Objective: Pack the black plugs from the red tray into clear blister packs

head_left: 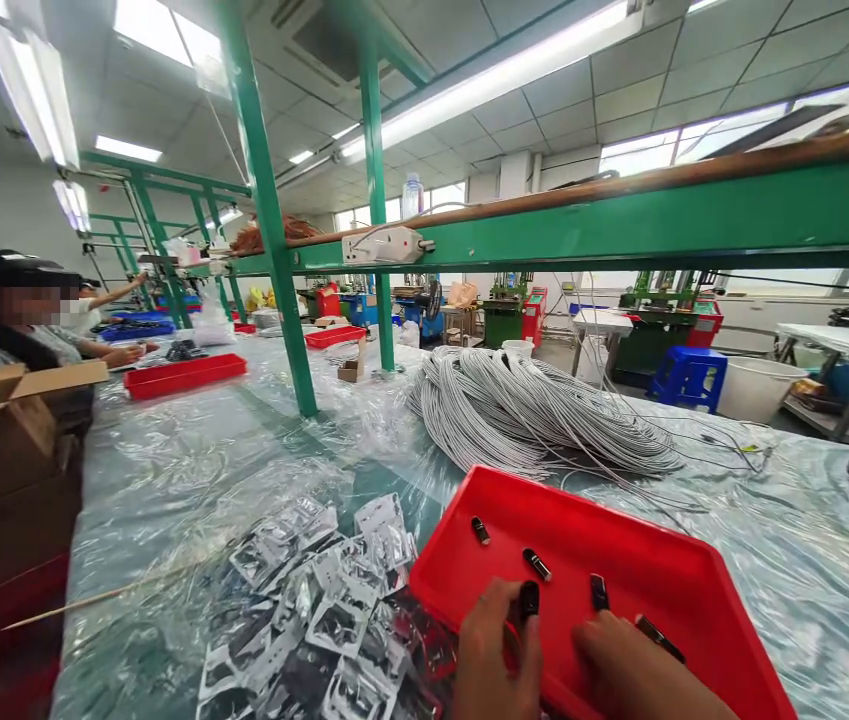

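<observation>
A red tray (664, 540) lies at the lower right with several small black pieces in it. Over its left edge, my left hand (490, 655) pinches a black piece (529, 600) between thumb and finger. Inside the tray, my right hand (630, 660) has its fingers curled down at the near end of another black piece (599, 592); its fingertips are hidden. Two more black pieces (536, 564) (479, 530) lie farther back, and one (658, 638) is beside my right hand. Left of the tray is a pile of clear plastic packages (338, 620).
Grey cable coils (529, 410) lie behind the tray. A green post (274, 240) rises from the plastic-covered table (161, 480). A thin stick (101, 597) lies at the left. A person (19, 310) sits beyond cardboard boxes (4, 450), near another red tray (185, 377).
</observation>
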`<action>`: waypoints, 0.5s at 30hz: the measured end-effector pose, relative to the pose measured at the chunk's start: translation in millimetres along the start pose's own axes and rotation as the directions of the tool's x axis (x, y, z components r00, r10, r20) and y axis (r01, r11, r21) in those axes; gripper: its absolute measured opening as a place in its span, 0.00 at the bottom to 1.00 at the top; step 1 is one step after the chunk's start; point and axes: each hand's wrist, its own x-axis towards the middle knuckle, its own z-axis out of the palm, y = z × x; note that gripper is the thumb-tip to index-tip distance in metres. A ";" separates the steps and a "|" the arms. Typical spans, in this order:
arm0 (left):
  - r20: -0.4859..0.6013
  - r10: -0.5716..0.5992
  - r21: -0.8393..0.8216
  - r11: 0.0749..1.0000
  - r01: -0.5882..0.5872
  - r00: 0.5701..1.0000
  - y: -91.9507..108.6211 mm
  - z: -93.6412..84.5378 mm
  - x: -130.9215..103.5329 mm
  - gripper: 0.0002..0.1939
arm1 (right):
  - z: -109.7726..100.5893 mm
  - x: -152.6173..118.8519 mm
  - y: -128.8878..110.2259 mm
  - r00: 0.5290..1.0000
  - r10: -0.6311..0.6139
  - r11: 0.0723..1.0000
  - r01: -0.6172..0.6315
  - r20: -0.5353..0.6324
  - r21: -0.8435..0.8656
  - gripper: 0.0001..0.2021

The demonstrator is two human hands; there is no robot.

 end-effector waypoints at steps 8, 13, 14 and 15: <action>-0.016 -0.106 -0.124 0.987 0.103 0.994 1.0 -1.9 -6.9 0.16 | -63.5 20.4 -28.7 0.991 -0.132 0.879 0.134 -0.036 0.458 0.08; 0.065 -0.075 -0.191 0.978 0.086 0.995 8.0 -5.7 -5.2 0.16 | -78.7 18.9 -46.6 0.994 -0.097 0.709 0.105 -0.051 0.697 0.05; 0.070 -0.068 -0.205 0.976 0.081 0.995 10.4 -6.5 -4.1 0.15 | -80.3 17.6 -49.6 0.996 -0.080 0.665 0.088 -0.046 0.742 0.05; 0.076 -0.060 -0.216 0.973 0.075 0.995 12.5 -7.1 -3.1 0.15 | -81.1 16.3 -52.5 0.998 -0.058 0.620 0.062 -0.033 0.783 0.05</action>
